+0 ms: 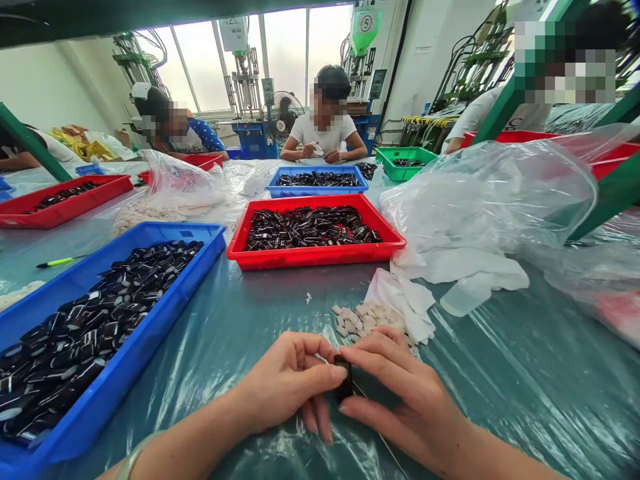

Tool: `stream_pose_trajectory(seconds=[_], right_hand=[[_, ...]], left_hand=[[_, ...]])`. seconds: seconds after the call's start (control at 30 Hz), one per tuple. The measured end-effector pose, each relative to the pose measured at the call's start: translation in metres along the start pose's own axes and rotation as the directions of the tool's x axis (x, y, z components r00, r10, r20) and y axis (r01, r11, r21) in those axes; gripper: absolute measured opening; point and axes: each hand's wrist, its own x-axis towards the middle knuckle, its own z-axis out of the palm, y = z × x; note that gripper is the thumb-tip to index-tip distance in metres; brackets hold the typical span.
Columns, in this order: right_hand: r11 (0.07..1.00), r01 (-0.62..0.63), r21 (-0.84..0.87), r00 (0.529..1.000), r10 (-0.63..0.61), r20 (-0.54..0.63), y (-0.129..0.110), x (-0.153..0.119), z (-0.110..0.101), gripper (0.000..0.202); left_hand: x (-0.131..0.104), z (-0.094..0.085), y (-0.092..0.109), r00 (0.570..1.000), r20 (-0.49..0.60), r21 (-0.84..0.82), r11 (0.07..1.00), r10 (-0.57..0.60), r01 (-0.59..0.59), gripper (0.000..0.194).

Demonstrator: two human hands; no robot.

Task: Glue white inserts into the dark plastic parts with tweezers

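My left hand (285,380) pinches a small glossy black piece (343,379) between thumb and fingers, just above the plastic-covered table. From the other side my right hand (400,387) closes on the same piece, index finger at its top and thumb near its lower end. A thin line like a metal rod (379,433) runs below my right hand; whether the hand holds it I cannot tell. Just beyond my fingers lies a pile of small pale chips (367,319), beside a crumpled white cloth (400,300).
A blue tray (165,327) of black pieces stands at left, a red tray (320,256) of them ahead. Behind are another blue tray (317,191) and a green tray (400,175). Clear plastic bags (480,193) cover the right. Several people sit around the table; green posts (530,73) frame the view.
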Motion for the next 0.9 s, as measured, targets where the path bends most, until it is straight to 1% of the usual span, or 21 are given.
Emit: stream_pose_trajectory(seconds=[0.13, 0.23, 0.33, 0.5, 0.57, 0.63, 0.7, 0.77, 0.8, 0.83, 0.9], right_hand=[[1.0, -0.009, -0.011, 1.0, 0.009, -0.022, 0.0, -0.001, -0.001, 0.032], [1.0, -0.003, -0.024, 0.999, 0.002, -0.042, -0.001, 0.0, -0.001, 0.031], [1.0, 0.005, -0.015, 0.999, -0.006, -0.037, -0.001, 0.0, 0.0, 0.033], [1.0, 0.008, 0.005, 1.0, -0.008, 0.0, -0.001, 0.001, -0.002, 0.038], [1.0, 0.015, -0.006, 1.0, -0.014, 0.025, 0.0, 0.001, -0.004, 0.039], [0.999, 0.026, -0.04, 1.0, -0.025, 0.015, 0.001, 0.002, -0.008, 0.037], [0.994, -0.006, -0.11, 0.999, 0.001, -0.047, 0.002, 0.005, -0.016, 0.031], [0.975, -0.109, -0.192, 0.979, 0.072, -0.189, 0.005, 0.009, -0.028, 0.028], [0.958, -0.177, -0.226, 0.954, 0.111, -0.277, 0.007, 0.011, -0.036, 0.028], [0.936, -0.245, -0.252, 0.919, 0.141, -0.369, 0.01, 0.013, -0.045, 0.03], [0.884, -0.388, -0.261, 0.817, 0.199, -0.542, 0.019, 0.014, -0.064, 0.037]], left_hand=[[0.001, -0.002, 0.001, 0.999, 0.037, -0.156, 0.988, -0.018, 0.024, 0.024], [0.001, -0.003, 0.0, 0.998, 0.062, -0.215, 0.976, -0.021, 0.034, 0.022], [0.0, -0.001, 0.0, 0.998, 0.055, -0.18, 0.983, -0.016, 0.025, 0.02], [-0.001, 0.001, 0.002, 0.999, 0.022, -0.104, 0.994, -0.027, 0.029, 0.024], [-0.002, 0.002, 0.004, 1.0, 0.012, -0.098, 0.995, -0.022, 0.023, 0.025], [-0.002, 0.002, 0.005, 1.0, 0.003, -0.088, 0.996, -0.018, 0.019, 0.025], [-0.002, 0.002, 0.006, 1.0, -0.006, -0.074, 0.997, -0.022, 0.022, 0.027], [-0.001, 0.002, 0.006, 0.999, -0.017, -0.061, 0.998, -0.03, 0.029, 0.029], [-0.001, 0.002, 0.006, 0.999, -0.023, -0.055, 0.998, -0.034, 0.033, 0.029], [-0.001, 0.002, 0.006, 0.999, -0.033, -0.051, 0.998, -0.036, 0.034, 0.03], [-0.001, 0.002, 0.005, 0.998, -0.053, -0.047, 0.998, -0.038, 0.035, 0.03]])
